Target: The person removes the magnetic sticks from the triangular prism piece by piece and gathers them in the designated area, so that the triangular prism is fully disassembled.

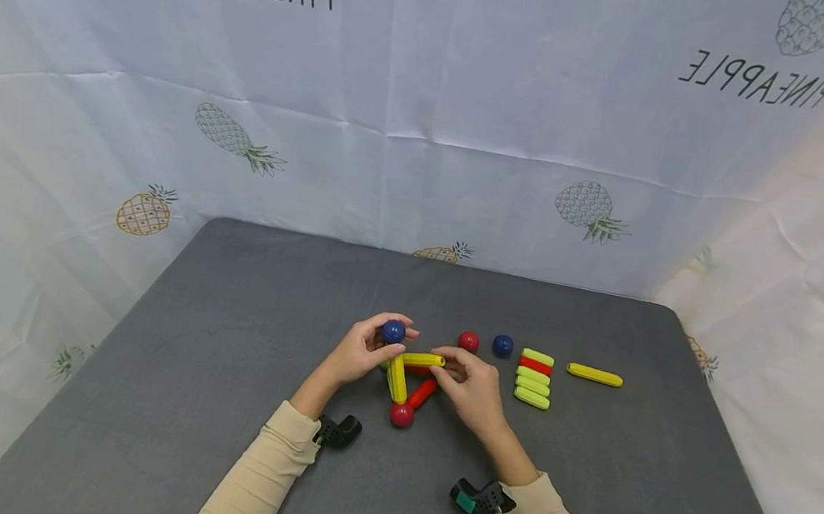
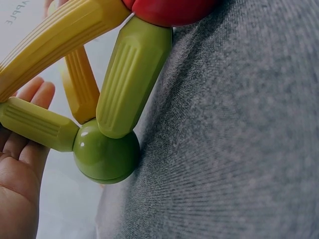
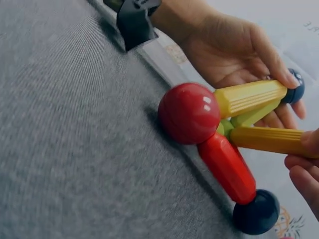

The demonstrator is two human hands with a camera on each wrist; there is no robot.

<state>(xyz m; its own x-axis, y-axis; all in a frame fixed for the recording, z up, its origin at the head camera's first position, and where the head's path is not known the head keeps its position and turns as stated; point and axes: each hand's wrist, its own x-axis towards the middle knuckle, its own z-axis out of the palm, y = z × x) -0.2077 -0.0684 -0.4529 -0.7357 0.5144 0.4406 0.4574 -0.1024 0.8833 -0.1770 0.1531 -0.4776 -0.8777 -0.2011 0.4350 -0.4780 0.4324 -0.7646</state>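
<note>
One grey table (image 1: 225, 313), pineapple-print cloth (image 1: 417, 65) behind far edge. Left hand (image 1: 358, 352) grips rod frame (image 1: 399, 380) near blue ball (image 1: 393, 331); right hand (image 1: 475, 388) pinches yellow rod (image 1: 422, 359).

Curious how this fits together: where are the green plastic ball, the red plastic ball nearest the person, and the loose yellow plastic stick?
Green plastic ball (image 2: 106, 155): left wrist view, front.
Red plastic ball (image 3: 189, 114): right wrist view, centre.
Loose yellow plastic stick (image 1: 595, 375): head view, mid-length.
</note>
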